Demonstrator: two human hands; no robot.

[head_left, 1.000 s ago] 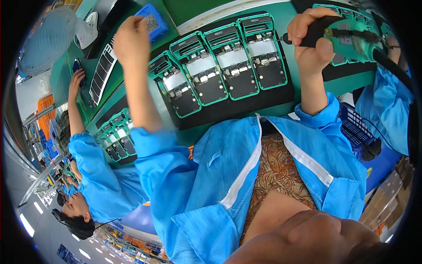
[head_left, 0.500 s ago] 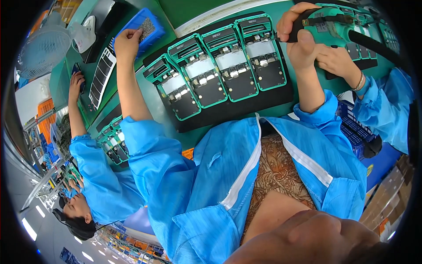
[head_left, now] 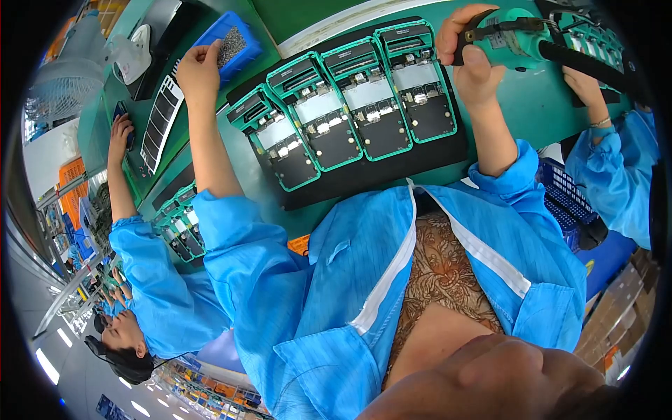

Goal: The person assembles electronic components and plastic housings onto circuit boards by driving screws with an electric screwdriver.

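Note:
My left hand is at the near left edge of a blue bin of small metal screws. Its thumb and fingertips are pinched together; whatever lies between them is too small to make out. My right hand is wrapped round a black and green electric screwdriver, above the bench and right of the phone frames. Several green-edged phone frames with black lower panels and white strips lie side by side on a black mat between my hands.
A curved white-edged strip of black pieces lies left of the bin. At left a co-worker's hand holds a dark flat object; at right another person's hand is near more green frames. A blue basket stands below.
My left hand has drawn back a little from the screws to the bin's edge. The screwdriver has shifted slightly, and the other person's hand at right has moved away from mine.

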